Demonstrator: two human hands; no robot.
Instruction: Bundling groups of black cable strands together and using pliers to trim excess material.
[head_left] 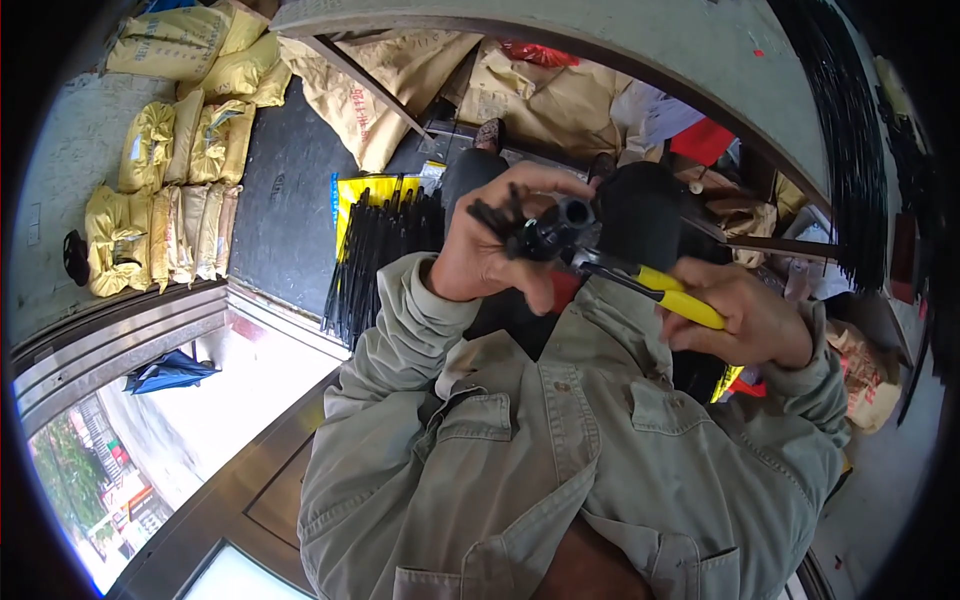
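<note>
The person wears a pale green cotton work shirt [540,470] that fills the lower middle of the view. To the left, many yellow woven sacks [170,180] are stacked against a grey wall. Behind the hands, a bundle of long black thin rods [385,250] lies on a yellow sheet on the dark floor. At the lower left, a folded blue umbrella [168,372] rests on the light ground beside metal door rails.

Both hands are raised in front of the chest, near each other. The left hand [490,255] is closed around a small black metal part with a round tube opening [552,228]; its grip is tight, fingers curled over the part and the thumb below. Some thin black pieces stick out to the left of the fingers. The right hand [750,320] is closed around the yellow plastic handles of a pair of pliers [660,290]. The metal nose of the pliers reaches to the black part and seems to touch it just beside the left thumb.
</note>
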